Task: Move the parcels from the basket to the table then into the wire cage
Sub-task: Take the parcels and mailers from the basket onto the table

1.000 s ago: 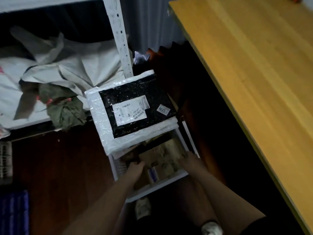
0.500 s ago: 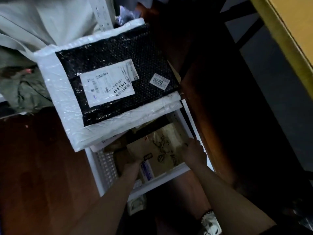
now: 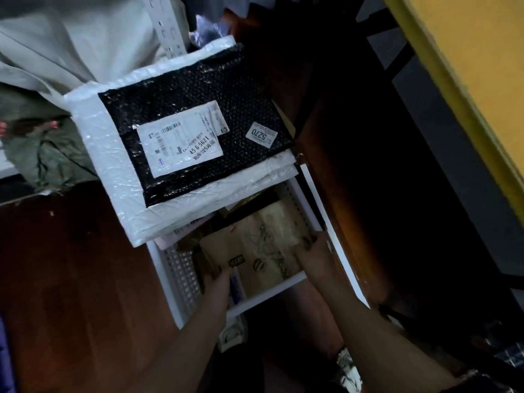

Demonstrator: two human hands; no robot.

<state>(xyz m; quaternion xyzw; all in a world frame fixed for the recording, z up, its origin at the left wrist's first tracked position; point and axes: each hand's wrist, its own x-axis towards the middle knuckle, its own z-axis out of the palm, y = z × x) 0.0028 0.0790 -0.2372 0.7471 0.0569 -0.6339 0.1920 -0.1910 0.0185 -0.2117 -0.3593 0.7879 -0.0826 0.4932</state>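
Observation:
A white plastic basket (image 3: 319,194) stands on the dark floor and holds several parcels. A large white bubble mailer with a black panel and shipping labels (image 3: 181,143) lies across its far end. Nearer to me a brown cardboard box with printed drawings (image 3: 255,245) sits in the basket. My left hand (image 3: 218,282) grips the box's left near corner. My right hand (image 3: 313,253) grips its right edge, fingers curled over the side. Under the mailer more parcels are partly hidden.
The wooden table (image 3: 467,66) runs along the upper right, its dark frame below it. A white perforated post (image 3: 167,26) and crumpled grey and green wrappings (image 3: 56,66) lie at the upper left. My shoes (image 3: 350,373) stand near the basket.
The view has dropped closer to the basket and the table has slid to the right. Both hands have closed in on the brown box, and the right hand has moved further up its right edge.

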